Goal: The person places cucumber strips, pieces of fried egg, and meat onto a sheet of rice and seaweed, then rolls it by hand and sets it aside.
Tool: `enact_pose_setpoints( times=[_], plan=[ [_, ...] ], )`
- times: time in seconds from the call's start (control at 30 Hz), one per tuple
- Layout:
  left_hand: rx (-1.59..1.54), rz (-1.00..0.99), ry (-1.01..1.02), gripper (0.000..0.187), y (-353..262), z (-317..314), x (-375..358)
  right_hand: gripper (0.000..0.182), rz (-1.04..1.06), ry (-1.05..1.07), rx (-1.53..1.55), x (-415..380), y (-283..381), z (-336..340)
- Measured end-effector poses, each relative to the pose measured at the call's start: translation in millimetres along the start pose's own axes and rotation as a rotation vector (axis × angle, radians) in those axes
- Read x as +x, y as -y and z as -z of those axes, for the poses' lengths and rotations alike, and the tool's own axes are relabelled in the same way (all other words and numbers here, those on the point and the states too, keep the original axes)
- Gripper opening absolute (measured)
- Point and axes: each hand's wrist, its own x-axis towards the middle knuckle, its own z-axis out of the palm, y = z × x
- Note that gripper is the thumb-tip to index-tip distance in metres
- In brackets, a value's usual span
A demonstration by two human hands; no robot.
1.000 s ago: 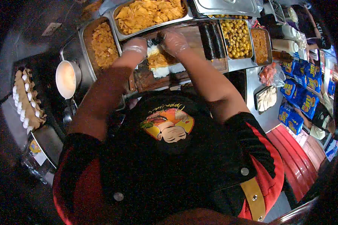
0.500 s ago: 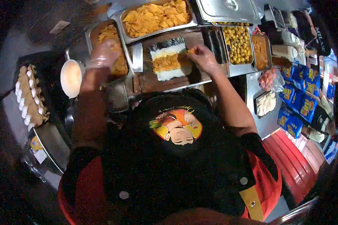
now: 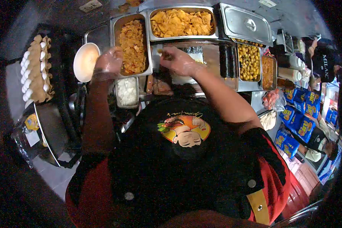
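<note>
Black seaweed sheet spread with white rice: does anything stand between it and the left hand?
Yes, in this view: between the left hand and the sheet lie the rectangular steel tray of orange-brown shredded filling and the transparent-gloved right hand, which partly hides the sheet.

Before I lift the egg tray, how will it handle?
The brown egg tray may flex under a one-sided grip: it looks like thin pulp with ragged edges. The white eggs are probably fragile, and could tip out if it tilts, since they sit uncovered.
</note>
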Motion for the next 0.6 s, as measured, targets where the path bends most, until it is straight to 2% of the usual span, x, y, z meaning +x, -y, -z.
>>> enact_pose_setpoints(
  times=[0.07,0.1,0.17,0.23,0.27,0.3,0.37,0.4,0.43,0.5,0.57,0.6],
  plan=[
    [-0.473,-0.112,0.157,0.034,17,-33,-2,0.042,-0.019,-0.011,-0.007,-18,-51,14],
    [-0.486,-0.12,0.17,0.034,15,-54,-5,0.042,-0.035,-0.018,-0.015,-36,-56,28],
    [-0.846,-0.517,0.047,0.031,-5,-91,-22,0.04,-0.306,-0.134,-0.069,-75,-57,52],
    [-0.486,-0.244,0.252,0.027,-60,-95,-43,0.039,-0.382,-0.189,-0.089,-106,-93,67],
    [-0.482,-0.37,0.238,0.024,-71,-109,-45,0.037,-0.445,-0.233,-0.099,-119,-108,70],
    [-0.493,-0.4,0.221,0.025,-75,-135,-44,0.037,-0.456,-0.243,-0.105,-129,-112,73],
    [-0.27,-0.404,0.258,0.031,-97,-151,-47,0.038,-0.514,-0.234,-0.068,-150,-117,74],
    [-0.17,-0.501,0.188,0.038,-91,-179,-39,0.037,-0.573,-0.213,-0.14,-152,-125,71],
    [-0.176,-0.513,0.197,0.038,-91,-192,-34,0.037,-0.584,-0.223,-0.141,-156,-128,68],
    [-0.065,-0.576,0.109,0.046,-95,-209,-27,0.035,-0.496,-0.293,-0.301,-161,-132,62],
    [-0.017,-0.547,0.18,0.053,-110,-206,-21,0.037,-0.497,-0.294,-0.419,-153,-123,55],
    [0.027,-0.556,0.198,0.055,-114,-209,-17,0.039,-0.277,-0.385,-0.361,-146,-140,50]
  ],
)
